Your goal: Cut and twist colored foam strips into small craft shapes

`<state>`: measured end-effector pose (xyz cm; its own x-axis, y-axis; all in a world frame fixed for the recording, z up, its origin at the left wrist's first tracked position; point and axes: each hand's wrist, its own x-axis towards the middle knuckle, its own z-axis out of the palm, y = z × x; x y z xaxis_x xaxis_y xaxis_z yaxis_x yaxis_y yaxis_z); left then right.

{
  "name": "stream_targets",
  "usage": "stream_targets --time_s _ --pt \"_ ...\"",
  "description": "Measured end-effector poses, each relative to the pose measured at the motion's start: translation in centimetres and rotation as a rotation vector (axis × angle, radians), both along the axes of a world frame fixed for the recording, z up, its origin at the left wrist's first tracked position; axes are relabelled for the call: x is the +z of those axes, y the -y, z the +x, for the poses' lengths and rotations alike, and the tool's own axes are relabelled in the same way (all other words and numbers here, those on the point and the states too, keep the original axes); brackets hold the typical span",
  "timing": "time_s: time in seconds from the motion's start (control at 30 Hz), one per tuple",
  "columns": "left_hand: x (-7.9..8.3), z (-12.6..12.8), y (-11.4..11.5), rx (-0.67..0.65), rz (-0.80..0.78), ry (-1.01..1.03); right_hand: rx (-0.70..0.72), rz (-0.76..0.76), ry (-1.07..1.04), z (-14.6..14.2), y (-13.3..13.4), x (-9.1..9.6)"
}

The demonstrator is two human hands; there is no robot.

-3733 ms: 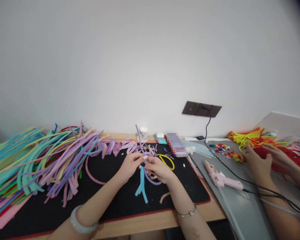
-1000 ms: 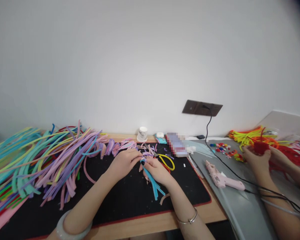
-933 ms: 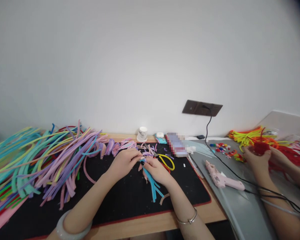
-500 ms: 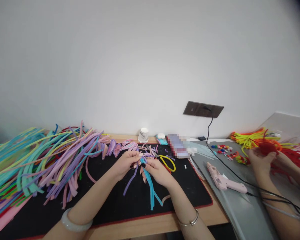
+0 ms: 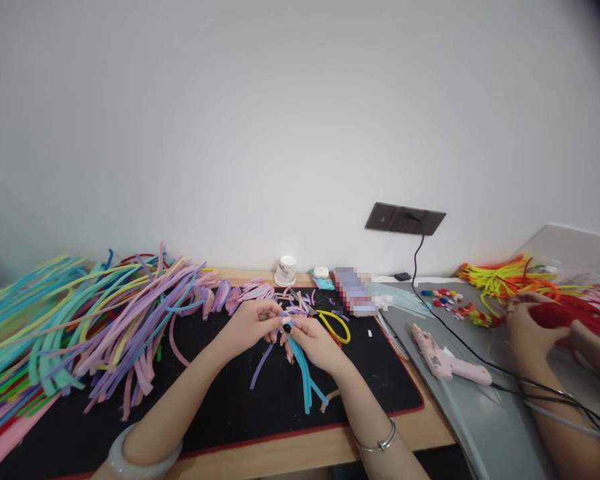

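Above the black mat [image 5: 230, 400] my two hands meet over a small bundle of fuzzy pipe cleaners. My left hand [image 5: 255, 328] pinches its upper end, where a purple pipe cleaner [image 5: 261, 365] hangs down. Closed round the blue pipe cleaners [image 5: 305, 380] is my right hand [image 5: 313, 340], and their loose ends trail below it. The spot where the strands join is mostly covered by my fingers. Just beyond my right hand lie yellow-handled pliers or scissors [image 5: 341, 325]; their front part is partly hidden.
Heaped pastel pipe cleaners [image 5: 130, 327] cover the left. Behind my hands stand a paper cup [image 5: 285, 268], a white case [image 5: 321, 272] and a phone [image 5: 355, 292]. A pink glue gun [image 5: 450, 363] with a cord lies right. Another person's hands [image 5: 535, 327] hold something red near colourful pompoms [image 5: 443, 297].
My left hand has turned and shifted slightly right, closer to my right hand. The hanging purple and blue strands have swung a little right. The other person's hands have moved slightly.
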<state>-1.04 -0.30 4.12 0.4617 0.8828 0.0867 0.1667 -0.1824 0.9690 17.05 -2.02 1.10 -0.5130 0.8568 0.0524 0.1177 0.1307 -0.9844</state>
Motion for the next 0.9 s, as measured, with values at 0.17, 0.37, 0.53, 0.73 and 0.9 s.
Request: stream_targets --time_s 0.17,0.37,0.53,0.73,0.9 --pt "-0.6 0.6 0.1 0.067 -0.013 0.042 -0.037 -0.001 -0.005 -0.1 0.0 0.0" --pt "-1.2 1.1 -0.1 0.129 -0.062 0.163 -0.052 0.035 -0.01 -0.3 0.2 0.7" --pt "-1.4 1.3 0.0 0.161 -0.177 0.271 -0.05 0.053 -0.026 -0.3 0.1 0.6" --pt "-1.6 1.7 0.1 0.191 -0.182 0.289 -0.09 0.166 0.042 -0.2 0.0 0.7" --pt "-2.1 2.1 0.1 0.231 -0.112 0.264 -0.042 -0.021 -0.032 -0.3 0.1 0.7"
